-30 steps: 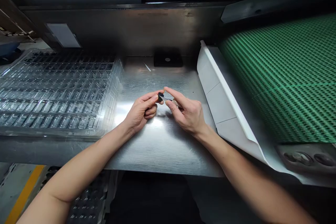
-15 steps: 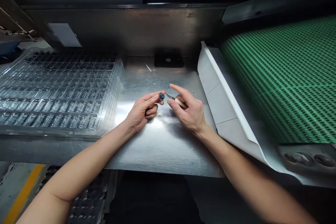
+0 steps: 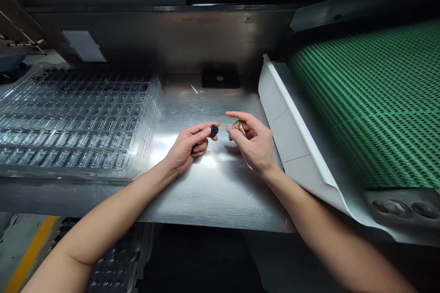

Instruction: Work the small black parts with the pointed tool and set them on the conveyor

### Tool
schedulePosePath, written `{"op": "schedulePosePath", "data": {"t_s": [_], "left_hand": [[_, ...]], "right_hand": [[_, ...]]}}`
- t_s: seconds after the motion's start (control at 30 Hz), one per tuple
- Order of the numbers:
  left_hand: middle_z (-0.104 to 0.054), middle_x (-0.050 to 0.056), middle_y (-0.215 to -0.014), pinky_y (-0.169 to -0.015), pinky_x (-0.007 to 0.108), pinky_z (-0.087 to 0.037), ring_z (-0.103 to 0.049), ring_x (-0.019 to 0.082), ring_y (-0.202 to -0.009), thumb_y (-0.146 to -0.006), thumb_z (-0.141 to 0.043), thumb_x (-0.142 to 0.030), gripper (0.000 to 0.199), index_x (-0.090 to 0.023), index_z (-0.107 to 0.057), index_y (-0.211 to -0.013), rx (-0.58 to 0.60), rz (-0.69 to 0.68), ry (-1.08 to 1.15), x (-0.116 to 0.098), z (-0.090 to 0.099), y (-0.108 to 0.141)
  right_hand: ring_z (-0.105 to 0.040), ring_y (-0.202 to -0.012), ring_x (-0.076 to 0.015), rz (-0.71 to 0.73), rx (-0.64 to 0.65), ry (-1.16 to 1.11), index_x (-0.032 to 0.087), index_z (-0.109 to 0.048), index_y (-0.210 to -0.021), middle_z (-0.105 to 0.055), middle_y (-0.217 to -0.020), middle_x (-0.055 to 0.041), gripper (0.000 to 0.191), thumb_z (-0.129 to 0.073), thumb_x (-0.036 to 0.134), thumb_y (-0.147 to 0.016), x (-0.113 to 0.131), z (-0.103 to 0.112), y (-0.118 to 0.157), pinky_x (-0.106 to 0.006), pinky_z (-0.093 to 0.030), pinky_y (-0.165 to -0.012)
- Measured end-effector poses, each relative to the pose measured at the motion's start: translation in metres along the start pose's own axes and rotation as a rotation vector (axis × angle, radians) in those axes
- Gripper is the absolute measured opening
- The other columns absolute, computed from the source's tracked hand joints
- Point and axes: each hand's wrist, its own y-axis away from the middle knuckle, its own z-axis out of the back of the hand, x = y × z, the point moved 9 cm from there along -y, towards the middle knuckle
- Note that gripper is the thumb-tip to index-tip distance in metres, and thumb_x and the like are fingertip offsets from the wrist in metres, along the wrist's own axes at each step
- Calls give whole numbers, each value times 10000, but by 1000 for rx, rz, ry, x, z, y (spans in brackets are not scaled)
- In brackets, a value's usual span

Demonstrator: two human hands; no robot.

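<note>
Between the thumb and fingertips of my left hand [image 3: 187, 146] is a small round black part [image 3: 214, 130], held above the steel table [image 3: 206, 197]. My right hand [image 3: 254, 142] is closed on a knife [image 3: 242, 129] with a pale handle. The knife's thin blade points up and to the left beside the index finger. A short gap separates the right fingertips from the black part.
Clear plastic trays [image 3: 75, 119] with many pockets lie on the left. A white barrier [image 3: 288, 123] stands to the right, before a green conveyor belt [image 3: 385, 100]. Behind the hands are a flat black object [image 3: 220, 79] and a thin white sliver [image 3: 194, 88].
The black part has turned in my left hand and shifted slightly right. My right hand has moved a little right, away from the part, and the knife blade has swung more upright.
</note>
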Motion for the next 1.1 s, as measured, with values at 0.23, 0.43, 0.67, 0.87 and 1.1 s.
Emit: {"op": "schedulePosePath", "data": {"t_s": [0.23,0.43,0.67,0.87,1.1], "left_hand": [[-702,32,-857,-476,209,-150,-303,9,-506,-815,-992,-412,424,-184,-888,-1156,-12,-43,-31,-2,2,-2],[-721,46,-889,-478,216,-174,-335,15,-523,-827,-988,-425,430,-171,-893,-1161,-10,-49,-128,-1,3,-1],[-700,40,-893,-480,203,-145,-322,-3,-507,-825,-991,-406,413,-185,-893,-1160,14,15,-71,3,2,-2],[-710,54,-922,-484,198,-148,-332,-1,-516,-846,-976,-402,405,-186,-885,-1177,21,26,-48,5,4,-2],[-695,46,-911,-484,200,-144,-328,0,-516,-830,-984,-409,423,-171,-879,-1164,9,18,-61,4,4,-2]], "right_hand": [[-546,-703,-163,-49,135,-8,199,-789,-908,-723,-831,-29,240,-783,428,-979,2,-16,2,-302,-409,-651],[-514,-652,-150,-57,141,49,187,-798,-853,-696,-753,-21,231,-768,392,-955,2,-15,4,-289,-352,-608],[-501,-637,-142,-94,164,-48,181,-796,-841,-717,-776,-28,219,-763,371,-946,3,-17,2,-286,-345,-597],[-440,-624,-132,-62,136,9,188,-771,-785,-673,-724,-7,222,-744,353,-931,8,-14,-1,-286,-317,-592],[-513,-661,-152,-89,156,-21,198,-767,-860,-724,-796,-20,214,-772,396,-942,2,-17,0,-296,-372,-625]]}}
